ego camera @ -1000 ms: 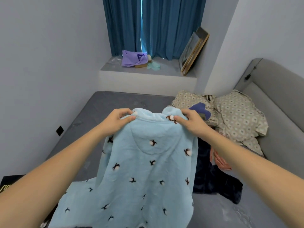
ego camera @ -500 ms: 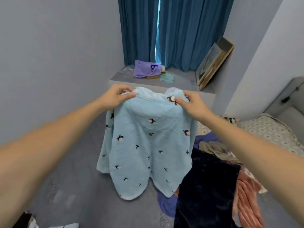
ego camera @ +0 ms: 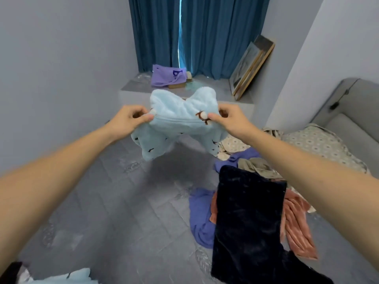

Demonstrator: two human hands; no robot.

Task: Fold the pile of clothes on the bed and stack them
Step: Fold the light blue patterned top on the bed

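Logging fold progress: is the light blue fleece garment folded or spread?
Neither: the light blue fleece garment hangs unfolded in mid-air, pinched at its top edge by the left hand and right hand, flapping above the bed.

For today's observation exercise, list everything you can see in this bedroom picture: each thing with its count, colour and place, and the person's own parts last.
Fleece garment: one, light blue with small dark prints, held up in the air over the bed.
Bed: one, grey, below the hands.
Dark garment: one, navy, on the bed at right.
Purple cloth: one, beside the navy piece.
Pink cloth: one, right of the navy piece.
Patterned fabric: beige, far right.
Curtains: blue, behind the ledge.
Purple bag: one, on the ledge.
Picture frames: leaning in the corner; count unclear.
Left hand: pinches the garment's left edge.
Right hand: pinches its right edge.
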